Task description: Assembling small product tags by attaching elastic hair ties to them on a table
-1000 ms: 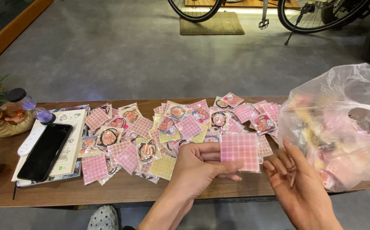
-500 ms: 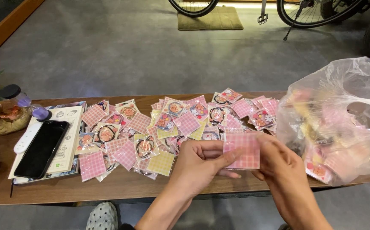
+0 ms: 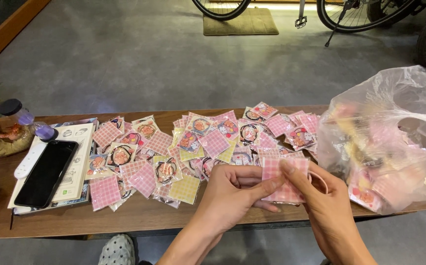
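While packet [image 3: 284,179] pinched lower centre by left hand [image 3: 232,189] and right hand [image 3: 321,196] — edges best kept flat, squeezed lightly — pile [image 3: 198,142] untouched.

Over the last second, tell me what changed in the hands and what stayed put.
The right hand moved in from the right, where it hung open, and took hold of the pink checked packet; both hands have it now. The left hand kept its grip. The packet pile on the wooden table, the clear plastic bag and the black phone stayed as they were.
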